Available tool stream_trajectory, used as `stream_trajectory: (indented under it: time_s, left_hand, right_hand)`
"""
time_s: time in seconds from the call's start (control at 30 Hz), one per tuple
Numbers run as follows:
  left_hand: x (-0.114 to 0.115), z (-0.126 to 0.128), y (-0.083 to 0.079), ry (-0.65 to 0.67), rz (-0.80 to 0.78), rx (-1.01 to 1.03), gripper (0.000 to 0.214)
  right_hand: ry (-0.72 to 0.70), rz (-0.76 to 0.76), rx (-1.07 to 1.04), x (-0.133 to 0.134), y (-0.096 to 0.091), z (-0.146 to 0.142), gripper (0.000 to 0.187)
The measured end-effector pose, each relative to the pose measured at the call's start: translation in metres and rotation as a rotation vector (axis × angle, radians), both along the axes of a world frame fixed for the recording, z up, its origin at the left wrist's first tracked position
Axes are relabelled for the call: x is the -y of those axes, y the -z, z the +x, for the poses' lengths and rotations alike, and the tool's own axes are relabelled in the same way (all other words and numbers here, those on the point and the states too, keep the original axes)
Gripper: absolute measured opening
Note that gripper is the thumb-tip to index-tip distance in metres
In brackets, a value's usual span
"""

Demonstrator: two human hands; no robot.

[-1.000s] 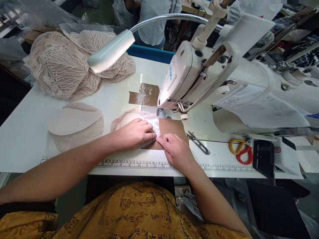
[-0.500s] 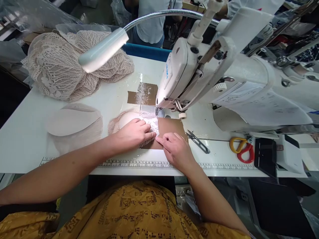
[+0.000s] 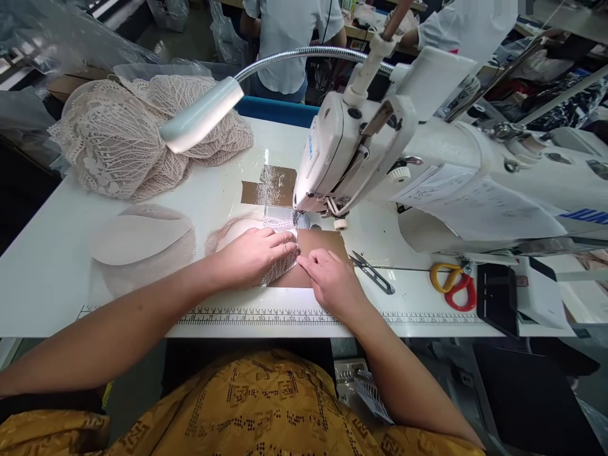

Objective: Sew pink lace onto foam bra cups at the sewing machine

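Observation:
My left hand [image 3: 254,254] lies flat on a pale lace and foam cup piece [image 3: 237,229], fingers stretched toward the needle of the white sewing machine [image 3: 342,158]. My right hand [image 3: 332,278] rests just right of it on a brown taped patch [image 3: 323,244], fingers curled, fingertips pressing the lace edge beside the left fingers. The lace runs under the presser foot [image 3: 300,218]. Much of the piece is hidden under my left hand.
A heap of beige lace [image 3: 128,136] lies at the back left under a gooseneck lamp [image 3: 202,117]. Foam cups [image 3: 140,239] sit left. Thread snips [image 3: 373,273], red-yellow scissors [image 3: 451,288] and a black phone [image 3: 496,297] lie right. A person [image 3: 289,38] stands behind the table.
Both hands have slid a little toward the needle with the lace piece. The view has tilted slightly, showing more of the room behind.

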State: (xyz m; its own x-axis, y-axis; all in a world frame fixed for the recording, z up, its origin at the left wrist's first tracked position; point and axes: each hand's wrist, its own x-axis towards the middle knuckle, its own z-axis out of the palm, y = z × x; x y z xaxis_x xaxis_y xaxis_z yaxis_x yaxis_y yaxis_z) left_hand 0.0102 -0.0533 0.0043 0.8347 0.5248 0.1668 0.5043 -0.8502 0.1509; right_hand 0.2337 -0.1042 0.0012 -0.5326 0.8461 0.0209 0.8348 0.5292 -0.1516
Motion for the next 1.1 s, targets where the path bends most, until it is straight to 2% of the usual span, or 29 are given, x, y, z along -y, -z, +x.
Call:
stream_trajectory:
  time_s: [0.37,0.7,0.93,1.1]
  left_hand:
    - [-0.006,0.001,0.006,0.004,0.093,-0.044,0.048]
    - [-0.013,0.000,0.005,0.053,0.034,-0.020,0.047]
    - [-0.035,-0.002,0.005,0.094,0.079,-0.096,0.045]
    - [-0.053,-0.003,0.006,0.117,0.062,-0.055,0.044]
  right_hand:
    - [-0.012,0.009,-0.002,-0.001,-0.005,-0.002,0.038]
    - [-0.023,-0.068,0.102,-0.009,-0.017,-0.005,0.030]
    - [-0.026,-0.111,0.160,-0.025,-0.024,-0.013,0.030]
    - [0.004,-0.109,0.152,-0.039,-0.025,-0.017,0.033]
